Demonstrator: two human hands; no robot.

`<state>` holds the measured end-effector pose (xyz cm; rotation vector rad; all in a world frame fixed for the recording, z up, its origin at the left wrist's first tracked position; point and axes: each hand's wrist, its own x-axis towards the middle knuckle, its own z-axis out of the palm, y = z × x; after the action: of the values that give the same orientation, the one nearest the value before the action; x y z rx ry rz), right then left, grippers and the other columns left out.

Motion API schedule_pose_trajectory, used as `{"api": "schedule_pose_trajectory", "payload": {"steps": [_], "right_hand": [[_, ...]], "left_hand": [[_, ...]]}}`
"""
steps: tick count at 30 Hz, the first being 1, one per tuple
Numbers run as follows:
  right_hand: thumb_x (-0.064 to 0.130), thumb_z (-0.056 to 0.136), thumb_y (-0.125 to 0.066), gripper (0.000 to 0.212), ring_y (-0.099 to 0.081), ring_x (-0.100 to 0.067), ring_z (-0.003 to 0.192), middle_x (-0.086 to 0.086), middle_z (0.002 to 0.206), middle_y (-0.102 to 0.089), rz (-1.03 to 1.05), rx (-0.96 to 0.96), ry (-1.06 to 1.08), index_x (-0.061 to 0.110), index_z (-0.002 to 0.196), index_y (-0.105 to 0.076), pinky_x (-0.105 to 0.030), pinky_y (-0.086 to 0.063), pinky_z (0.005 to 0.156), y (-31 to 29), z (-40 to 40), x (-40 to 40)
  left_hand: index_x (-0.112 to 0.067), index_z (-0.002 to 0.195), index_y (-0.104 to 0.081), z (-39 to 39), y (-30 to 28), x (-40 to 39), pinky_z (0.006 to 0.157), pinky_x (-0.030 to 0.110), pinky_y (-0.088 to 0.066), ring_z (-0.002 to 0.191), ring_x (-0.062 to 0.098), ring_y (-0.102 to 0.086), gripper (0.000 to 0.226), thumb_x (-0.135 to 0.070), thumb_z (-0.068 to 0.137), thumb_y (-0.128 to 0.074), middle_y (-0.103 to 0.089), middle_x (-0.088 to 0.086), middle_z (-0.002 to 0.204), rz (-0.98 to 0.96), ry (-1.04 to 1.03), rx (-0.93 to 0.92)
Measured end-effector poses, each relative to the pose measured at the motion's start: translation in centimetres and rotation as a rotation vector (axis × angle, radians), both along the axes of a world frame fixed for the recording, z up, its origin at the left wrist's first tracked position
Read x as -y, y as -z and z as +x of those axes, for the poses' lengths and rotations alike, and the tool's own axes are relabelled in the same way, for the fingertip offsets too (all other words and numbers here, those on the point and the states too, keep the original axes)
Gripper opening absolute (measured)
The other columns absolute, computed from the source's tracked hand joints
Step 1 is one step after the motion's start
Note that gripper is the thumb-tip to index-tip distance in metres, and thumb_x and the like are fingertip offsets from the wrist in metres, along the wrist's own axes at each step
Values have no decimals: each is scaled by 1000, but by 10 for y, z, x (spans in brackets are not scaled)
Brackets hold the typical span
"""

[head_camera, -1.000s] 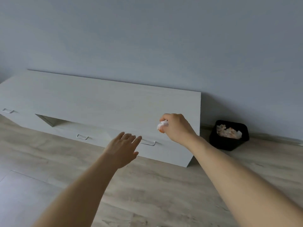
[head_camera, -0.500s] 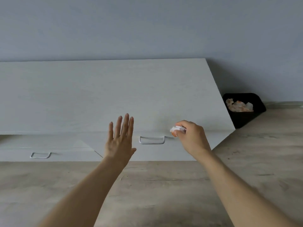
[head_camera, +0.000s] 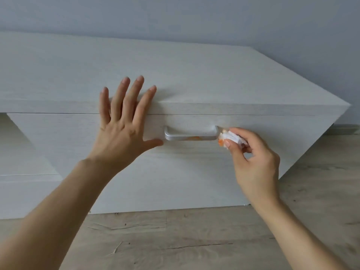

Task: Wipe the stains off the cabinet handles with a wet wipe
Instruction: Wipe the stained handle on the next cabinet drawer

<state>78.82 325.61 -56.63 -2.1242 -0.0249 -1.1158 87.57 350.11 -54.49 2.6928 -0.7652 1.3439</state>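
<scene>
A low white cabinet [head_camera: 194,75] fills the view. On its drawer front sits a silver bar handle [head_camera: 190,136] with an orange stain on its lower edge. My right hand [head_camera: 253,162] pinches a crumpled white wet wipe [head_camera: 231,138], marked with orange, right at the handle's right end. My left hand [head_camera: 122,121] lies flat with spread fingers on the drawer front and the cabinet's top edge, just left of the handle.
A grey wall [head_camera: 194,16] rises behind the cabinet. Light wood-look floor [head_camera: 175,240] runs below it. An open recess [head_camera: 11,143] in the cabinet front shows at the far left. The cabinet's right end [head_camera: 331,121] slants back toward the wall.
The view has come much closer to the cabinet. My left hand has gone from the air onto the drawer front. My right hand has brought the wipe to the handle's right end.
</scene>
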Motion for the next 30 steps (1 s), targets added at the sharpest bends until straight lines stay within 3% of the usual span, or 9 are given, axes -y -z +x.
{"api": "schedule_pose_trajectory", "payload": {"steps": [3,7,12,15,18,21,25,27,30], "right_hand": [[17,83,-69,12,-56,-1,71,25,83,-60,33,29,-10,19,94,-64,-2,-39,67,0,1,-5],[18,84,-68,10,-59,-3,75,12,83,-67,100,61,-2,17,94,-67,-3,-41,70,-3,2,-12],[6,88,-62,14,-66,-2,76,-3,85,-69,214,100,-54,11,100,-69,-13,-48,75,-2,10,-24],[7,94,-54,21,-63,-2,70,-1,92,-61,173,156,-9,5,110,-66,-4,-42,72,1,16,-33],[16,96,-42,35,-62,-12,80,2,101,-51,118,178,33,3,125,-56,-4,-41,76,9,19,-48],[9,95,-45,32,-61,-10,81,2,101,-52,94,224,85,3,125,-56,1,-38,78,14,23,-51],[15,92,-57,19,-65,-2,79,8,88,-67,282,316,62,15,111,-59,-17,-47,75,18,23,-50],[17,91,-59,13,-66,-4,78,4,84,-68,261,364,66,19,103,-61,-25,-51,73,22,19,-52],[18,90,-58,13,-65,-3,74,4,83,-67,292,380,30,27,100,-62,-27,-51,70,21,20,-51]], "left_hand": [[-14,150,-16,0,2,0,114,41,14,142,32,-5,122,-54,56,-81,-16,13,153,-58,32,11],[-13,149,-21,-4,-5,5,112,42,14,140,35,-8,123,-49,51,-87,-20,16,152,-98,31,-32],[-12,148,-20,-7,-9,11,108,61,3,139,41,-9,126,-47,49,-90,-19,23,151,-79,4,-94],[-8,149,-15,-5,-10,17,103,69,3,138,47,-7,129,-47,50,-88,-13,30,150,-75,-29,-115],[-7,148,-19,-3,-4,17,102,70,1,137,46,-11,129,-44,47,-90,-17,30,149,-101,-9,-67],[-8,147,-22,-2,0,14,102,69,1,136,42,-12,127,-40,45,-91,-22,27,147,-126,38,-24],[-10,147,-21,2,1,12,102,68,4,137,39,-8,128,-40,44,-91,-20,24,148,-131,65,-25],[-10,147,-22,2,2,11,102,66,5,137,38,-7,128,-40,43,-91,-20,24,147,-134,71,-22],[-9,147,-22,2,2,11,102,64,7,137,37,-7,129,-38,43,-92,-21,25,147,-146,82,-27]]}}
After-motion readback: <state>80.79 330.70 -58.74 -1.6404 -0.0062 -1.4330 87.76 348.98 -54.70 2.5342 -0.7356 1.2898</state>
